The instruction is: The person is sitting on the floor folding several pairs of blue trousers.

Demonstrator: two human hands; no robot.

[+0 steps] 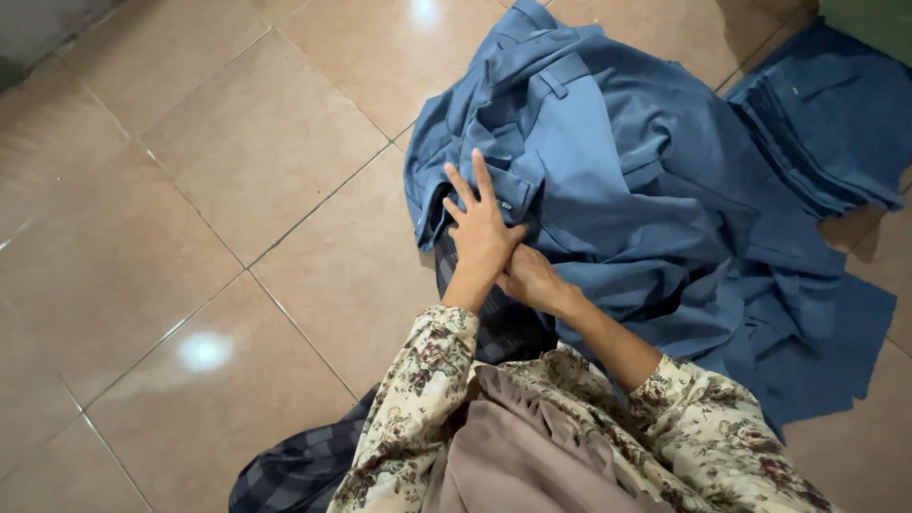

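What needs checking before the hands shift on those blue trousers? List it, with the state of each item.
1. Left hand on the blue trousers: ok, it lies flat on the waistband with two fingers stretched out.
2. Right hand has a grip: cannot tell, the left hand covers its fingers.
3. Waistband and belt loop in view: ok, both face up.
4. Trousers lying flat: not ok, the cloth is bunched and creased.
5. Stack of folded blue cloth kept apart: not ok, it touches the loose pile.
6. Tiled floor beside the person: ok, bare tiles to the left of the trousers.
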